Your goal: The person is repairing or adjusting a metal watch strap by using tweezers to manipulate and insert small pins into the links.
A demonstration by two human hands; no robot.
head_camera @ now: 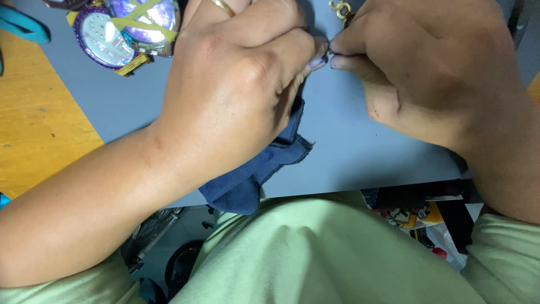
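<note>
A small gold-coloured metal chain piece [341, 9] with rounded links shows at the top edge of the view, just above the right hand [433, 67]. It lies over the grey-blue smooth work mat [343, 141]; how far it runs below the fingers is hidden. The right hand is curled, its thumb and forefinger pressed together at the tips on something too small to make out. The left hand [236, 84] is curled too, with a plain gold ring [223, 7] on one finger. Its fingertips meet those of the right hand, and its palm grips a dark blue soft cloth with a stitched, slightly frayed hem [264, 169].

The cloth hangs in folds from under the left palm and drapes past the near edge of the mat. Both hands sit close together near the middle of the mat. Bare mat lies between the right wrist and the cloth, and more to the left towards the yellow wooden tabletop [39, 118].

At the upper left lie two round watch faces with purple rims, crossed by yellow-green bands [129, 25], well apart from the hands. A teal curved strap [22, 25] rests on the wood in the far corner. A pale green garment [337, 253], matte and smooth, fills the lower view.
</note>
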